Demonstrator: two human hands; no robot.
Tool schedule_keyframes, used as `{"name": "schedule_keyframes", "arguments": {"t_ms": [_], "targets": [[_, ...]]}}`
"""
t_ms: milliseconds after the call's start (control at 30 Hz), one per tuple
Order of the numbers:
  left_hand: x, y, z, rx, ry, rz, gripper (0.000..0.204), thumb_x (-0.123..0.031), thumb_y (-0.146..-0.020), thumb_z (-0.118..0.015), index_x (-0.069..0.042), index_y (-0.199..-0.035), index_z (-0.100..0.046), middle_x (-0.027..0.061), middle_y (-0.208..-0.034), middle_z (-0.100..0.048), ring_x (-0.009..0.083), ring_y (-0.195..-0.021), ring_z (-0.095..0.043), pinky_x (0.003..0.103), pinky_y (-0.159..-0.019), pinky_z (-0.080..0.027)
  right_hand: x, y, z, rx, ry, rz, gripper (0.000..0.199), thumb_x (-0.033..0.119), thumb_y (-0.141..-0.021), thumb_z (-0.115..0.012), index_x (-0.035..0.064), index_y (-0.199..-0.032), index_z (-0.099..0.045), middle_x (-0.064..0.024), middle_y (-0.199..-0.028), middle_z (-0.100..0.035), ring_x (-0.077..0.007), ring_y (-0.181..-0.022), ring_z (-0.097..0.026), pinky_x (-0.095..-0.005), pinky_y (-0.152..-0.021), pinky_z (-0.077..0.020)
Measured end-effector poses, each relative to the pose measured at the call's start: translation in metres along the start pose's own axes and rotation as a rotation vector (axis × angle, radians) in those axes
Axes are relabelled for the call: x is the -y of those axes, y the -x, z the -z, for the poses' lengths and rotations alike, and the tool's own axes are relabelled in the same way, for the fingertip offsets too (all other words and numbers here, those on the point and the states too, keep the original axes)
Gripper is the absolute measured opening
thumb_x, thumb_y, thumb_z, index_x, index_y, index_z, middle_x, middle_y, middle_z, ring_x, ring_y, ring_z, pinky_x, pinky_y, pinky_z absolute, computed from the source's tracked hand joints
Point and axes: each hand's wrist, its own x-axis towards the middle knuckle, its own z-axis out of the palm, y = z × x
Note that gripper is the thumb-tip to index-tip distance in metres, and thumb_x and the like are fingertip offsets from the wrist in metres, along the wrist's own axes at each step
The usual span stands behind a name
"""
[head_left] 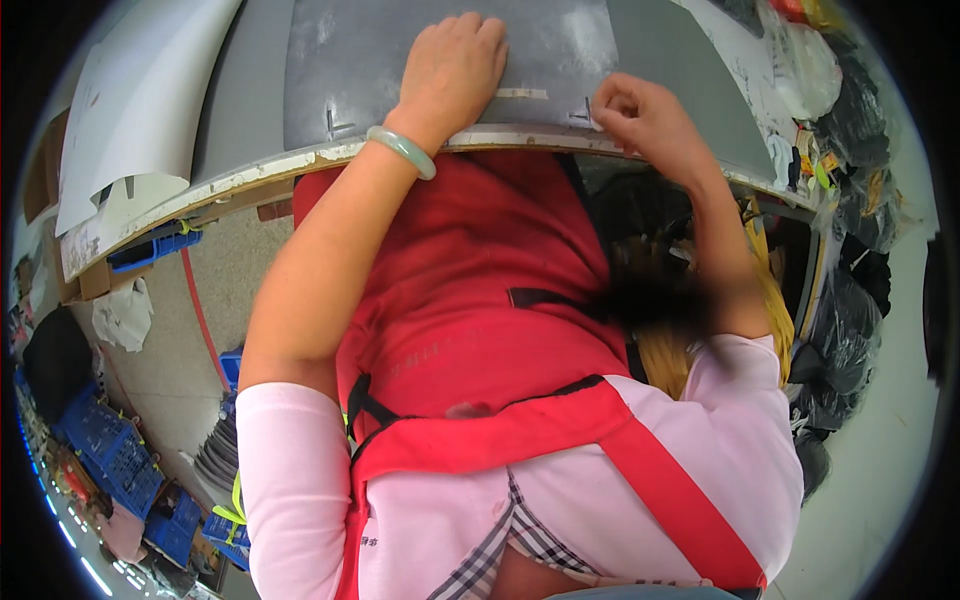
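My left hand [455, 75] rests back-up on the dark grey sheet [350, 60] covering the worktable, with a pale green bangle [402, 152] at its wrist. Its fingers curl under, and whatever they may hold is hidden. Beside it, towards my right hand, lies a narrow beige strip [522, 93]. At the table's near edge, my right hand [645, 120] has its fingers bent in a pinch. Something small and whitish may show at the fingertips, too small to name. Dark angled marks sit on the sheet near the right fingertips and left of my left forearm.
A large white sheet [140, 100] curls over the table's left end. Plastic bags [805, 75] and dark bundles pile up at the right. Blue crates [110, 450] stand on the floor at lower left. My red apron [470, 300] hangs against the table edge.
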Motion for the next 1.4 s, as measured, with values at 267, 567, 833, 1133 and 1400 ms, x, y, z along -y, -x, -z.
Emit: {"name": "schedule_keyframes", "arguments": {"t_ms": [267, 567, 833, 1133, 1400], "targets": [[-0.007, -0.003, 0.006, 0.013, -0.074, 0.064, 0.022, -0.022, -0.091, -0.057, -0.012, -0.111, -0.059, 0.0089, -0.114, -0.057, 0.0299, -0.114, -0.050, 0.053, -0.096, -0.035, -0.013, -0.088, 0.030, -0.357, -0.030, 0.231, 0.017, 0.017, -0.090, -0.064, 0.0033, -0.099, -0.066, -0.0002, -0.076, -0.062, -0.0079, -0.069, -0.055, -0.0243, -0.065, -0.0471], [-0.010, -0.001, 0.005, 0.150, -0.138, 0.133, 0.037, -0.026, -0.093, -0.053, -0.017, -0.129, -0.054, 0.0098, -0.138, -0.048, 0.0345, -0.134, -0.037, 0.067, -0.106, -0.021, -0.002, -0.163, 0.039, -0.438, 0.343, 0.426, 0.019, 0.020, -0.089, -0.060, 0.0029, -0.095, -0.065, -0.0137, -0.089, -0.065, -0.0323, -0.083, -0.060, -0.0386, -0.075, -0.0467], [-0.009, -0.002, 0.008, 0.163, -0.128, 0.144, 0.038, -0.026, -0.093, -0.053, -0.017, -0.130, -0.054, 0.0101, -0.138, -0.047, 0.0343, -0.134, -0.037, 0.066, -0.107, -0.021, -0.007, -0.183, 0.029, -0.494, 0.649, 0.517, 0.018, 0.019, -0.090, -0.060, 0.0021, -0.093, -0.063, -0.0131, -0.087, -0.064, -0.0321, -0.078, -0.059, -0.0391, -0.074, -0.0468], [-0.008, -0.001, 0.005, 0.139, -0.120, 0.145, 0.037, -0.026, -0.093, -0.054, -0.018, -0.129, -0.055, 0.0094, -0.138, -0.048, 0.0335, -0.134, -0.038, 0.066, -0.107, -0.020, -0.014, -0.181, 0.037, -0.378, -0.023, 0.189, 0.012, 0.016, -0.088, -0.064, 0.0037, -0.091, -0.062, -0.0019, -0.072, -0.060, -0.0096, -0.064, -0.058, -0.0251, -0.058, -0.0493], [-0.007, 0.001, 0.003, 0.130, -0.119, 0.152, 0.038, -0.027, -0.093, -0.053, -0.018, -0.130, -0.055, 0.0100, -0.138, -0.048, 0.0335, -0.134, -0.037, 0.066, -0.107, -0.018, 0.009, -0.187, 0.056, -0.179, 0.233, 0.091, 0.016, 0.018, -0.087, -0.065, 0.0041, -0.096, -0.064, -0.0025, -0.073, -0.064, -0.0094, -0.064, -0.060, -0.0246, -0.058, -0.0508]]}}
